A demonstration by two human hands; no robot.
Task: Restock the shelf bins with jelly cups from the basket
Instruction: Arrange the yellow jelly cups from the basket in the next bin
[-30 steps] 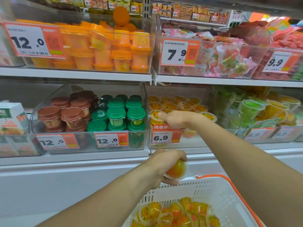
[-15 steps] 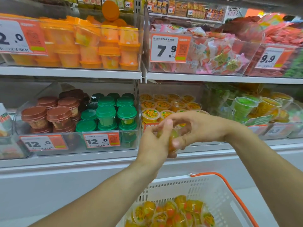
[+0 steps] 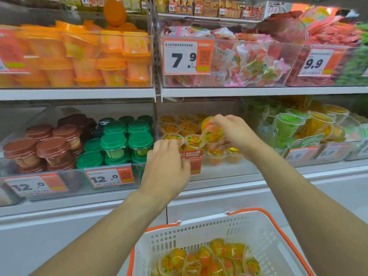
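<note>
A white basket (image 3: 199, 232) with an orange rim stands at the bottom, holding several orange jelly cups (image 3: 207, 257). On the lower shelf a clear bin (image 3: 217, 170) holds rows of the same cups (image 3: 187, 127). My right hand (image 3: 233, 134) pinches one jelly cup (image 3: 212, 133), tilted, above the bin's right side. My left hand (image 3: 167, 166) hovers in front of the bin's front left, fingers loosely bent and holding nothing.
Left of the bin stands a bin of green-lidded (image 3: 119, 142) and brown-lidded cups (image 3: 45, 148). To the right are green and yellow cups (image 3: 302, 126). The upper shelf carries orange tubs (image 3: 95, 60) and wrapped sweets (image 3: 249, 62) with price tags.
The cup passed from my left hand to my right hand. The right hand carried it up and over the bin; my left hand let go and stays in front of the bin.
</note>
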